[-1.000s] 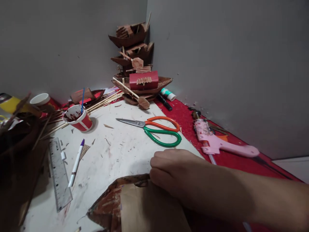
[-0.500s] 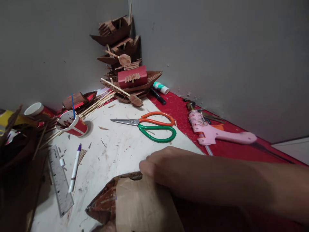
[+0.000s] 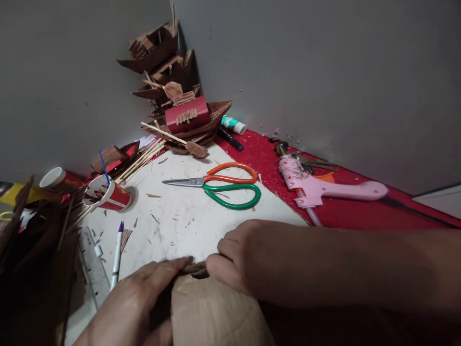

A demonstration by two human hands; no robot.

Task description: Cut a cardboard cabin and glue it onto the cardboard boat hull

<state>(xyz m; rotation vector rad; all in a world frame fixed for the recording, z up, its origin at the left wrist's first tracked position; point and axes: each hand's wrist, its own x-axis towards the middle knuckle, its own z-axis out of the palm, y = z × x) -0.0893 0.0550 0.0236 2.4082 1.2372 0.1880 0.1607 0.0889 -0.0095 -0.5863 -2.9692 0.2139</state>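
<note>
A small cardboard boat with a tan curved cover (image 3: 216, 312) is at the bottom centre, largely hidden by both hands. My right hand (image 3: 234, 254) reaches in from the right, its fingers curled and pressed on the boat's far rim. From the lower left, my left hand (image 3: 139, 293) grips the boat's left end, its index finger stretched along the far rim and its thumb beside the cover. Beyond the hands, scissors (image 3: 196, 182) with one orange and one green handle lie on the white board (image 3: 180, 211).
A pink glue gun (image 3: 324, 187) lies on red cloth at the right. Model boats (image 3: 190, 117) are stacked in the back corner. At the left are a paper cup (image 3: 117, 196), sticks, a purple-tipped marker (image 3: 118, 252), a ruler (image 3: 94, 269) and dark cardboard pieces.
My left hand has come up from the bottom edge onto the boat's left end and far rim, covering it. My right hand remains at the rim. The view has shifted slightly.
</note>
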